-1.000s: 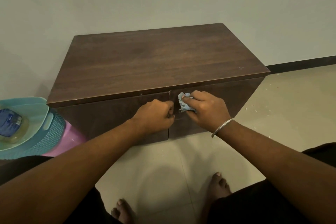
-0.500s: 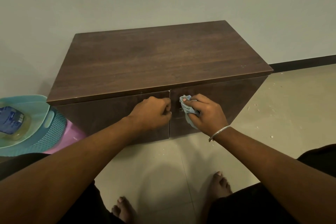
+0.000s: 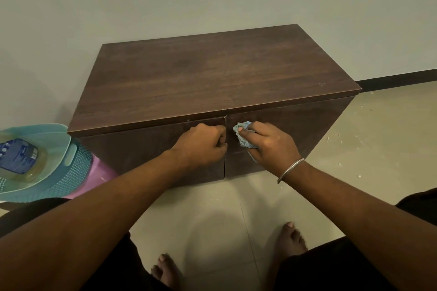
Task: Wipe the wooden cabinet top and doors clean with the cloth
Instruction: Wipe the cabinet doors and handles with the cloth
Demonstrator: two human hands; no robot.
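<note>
Basket [image 3: 35, 186]: teal, on the floor at the cabinet's left end, a blue-labelled bottle [image 3: 17, 156] lying in it.
Cabinet [image 3: 212, 78]: dark wood, against the wall; both doors are closed.
Left door [image 3: 142, 149]: the left hand [image 3: 201, 146] is at its inner edge — fingers curled in a fist at the seam between the doors. Whether they hook the edge or a handle cannot be told.
Left arm: stretched forward from lower left, wrist straight.
Right door [image 3: 295, 130]: the right hand [image 3: 267, 144] presses the cloth [image 3: 241, 136] against its upper inner corner, just beside the seam.
Cloth: light blue, bunched under curled fingers — one fingertip lies on top.
Right wrist: bent, wearing a metal bangle [image 3: 289, 170].
</note>
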